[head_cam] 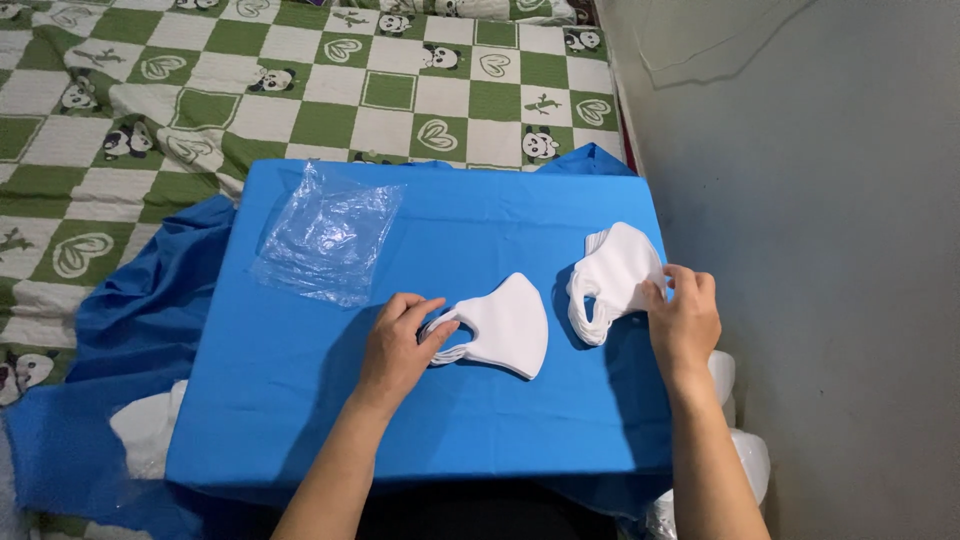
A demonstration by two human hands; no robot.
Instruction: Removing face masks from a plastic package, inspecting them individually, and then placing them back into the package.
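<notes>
Left hand (398, 345) on folded mask (508, 325), right hand (684, 318) on mask stack (612, 275)

One folded mask (505, 325), one mask stack (612, 275), one bag pile (325, 240).

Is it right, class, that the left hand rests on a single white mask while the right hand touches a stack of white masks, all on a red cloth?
Not quite: the head view shows the cloth is blue, not red. The rest stands: the left hand rests on a single white mask and the right hand touches a stack of white masks.
</notes>
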